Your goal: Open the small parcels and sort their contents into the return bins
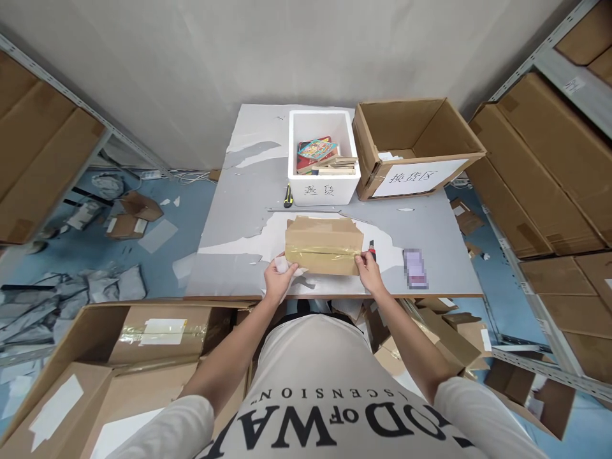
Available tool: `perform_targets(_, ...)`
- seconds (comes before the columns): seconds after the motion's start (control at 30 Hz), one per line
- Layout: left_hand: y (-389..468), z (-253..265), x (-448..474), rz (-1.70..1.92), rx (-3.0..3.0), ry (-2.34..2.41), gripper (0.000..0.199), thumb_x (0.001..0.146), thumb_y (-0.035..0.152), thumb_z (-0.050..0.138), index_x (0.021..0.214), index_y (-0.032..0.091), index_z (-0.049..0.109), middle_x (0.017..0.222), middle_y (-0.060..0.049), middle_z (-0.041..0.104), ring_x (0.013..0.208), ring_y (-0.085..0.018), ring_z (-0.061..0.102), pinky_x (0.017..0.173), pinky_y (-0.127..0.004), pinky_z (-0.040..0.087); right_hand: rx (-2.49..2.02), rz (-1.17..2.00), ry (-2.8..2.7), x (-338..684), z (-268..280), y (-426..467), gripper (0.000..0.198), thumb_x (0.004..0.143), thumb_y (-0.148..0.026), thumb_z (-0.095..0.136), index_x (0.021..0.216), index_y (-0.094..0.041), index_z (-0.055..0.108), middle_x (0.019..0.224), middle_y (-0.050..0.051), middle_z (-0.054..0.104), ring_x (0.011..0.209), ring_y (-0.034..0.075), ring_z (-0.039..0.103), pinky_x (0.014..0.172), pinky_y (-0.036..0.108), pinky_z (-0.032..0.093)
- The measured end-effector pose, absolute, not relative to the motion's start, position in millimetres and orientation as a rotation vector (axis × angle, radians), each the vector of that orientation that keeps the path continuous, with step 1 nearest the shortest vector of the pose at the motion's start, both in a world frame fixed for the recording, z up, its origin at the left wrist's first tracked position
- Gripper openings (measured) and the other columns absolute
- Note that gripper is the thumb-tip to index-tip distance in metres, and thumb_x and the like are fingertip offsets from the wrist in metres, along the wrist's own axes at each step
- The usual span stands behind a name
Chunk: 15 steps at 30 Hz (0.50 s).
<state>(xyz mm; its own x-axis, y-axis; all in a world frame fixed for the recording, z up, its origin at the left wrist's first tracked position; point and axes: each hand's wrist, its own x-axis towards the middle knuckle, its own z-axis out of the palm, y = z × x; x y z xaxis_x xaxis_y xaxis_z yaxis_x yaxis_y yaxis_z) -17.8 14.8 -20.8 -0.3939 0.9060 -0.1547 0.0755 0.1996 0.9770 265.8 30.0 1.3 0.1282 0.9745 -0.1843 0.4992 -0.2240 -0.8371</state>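
A small cardboard box, sealed along its side with shiny clear tape, is held at the front of the table by both hands. My left hand is closed on its lower left corner, with a crumpled piece of white paper also at the fingers. On the opposite lower corner, my right hand pinches the cardboard between thumb and fingers. Just beyond that hand lies a red and black utility knife, its lower part hidden by the fingers.
Behind the box stand a white foam bin of books and a large open carton with a handwritten sign. A yellow and black cutter lies beside the bin. A phone, blurred out, rests at right. Cartons crowd the table's near side.
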Motion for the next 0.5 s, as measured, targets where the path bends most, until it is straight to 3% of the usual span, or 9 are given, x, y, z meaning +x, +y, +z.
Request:
perform_targets(0.2,19,-4,7,1.395,0.821,1.755,0.049,0.066,0.042,0.076,0.102,0.013,0.063,0.096,-0.011,0.07,0.088,-0.022,0.067,0.082,-0.036,0.054,-2.07,0.897,-1.498,260,22,35,0.049,0.091,-0.059,0.028,0.102,-0.023,0.058,0.099,0.011,0.068,0.091,0.028,0.062,0.076,0.036,0.043)
perform_targets(0.37,30,-12,21,1.294,0.814,1.863,0.06,0.061,0.042,0.081,0.109,0.016,0.055,0.099,-0.01,0.067,0.091,-0.024,0.066,0.086,-0.038,0.053,-2.159,0.931,-1.479,261,-6,36,0.051,0.091,-0.061,0.028,0.097,-0.021,0.06,0.088,0.012,0.068,0.086,0.029,0.062,0.075,0.036,0.043)
perform_targets(0.5,47,-20,26,1.195,0.803,1.938,0.064,0.063,0.05,0.079,0.112,0.019,0.053,0.107,-0.01,0.066,0.101,-0.025,0.064,0.094,-0.039,0.048,-2.173,0.971,-1.443,264,-19,48,0.049,0.091,-0.06,0.03,0.09,-0.022,0.061,0.09,0.012,0.068,0.087,0.028,0.062,0.076,0.036,0.043)
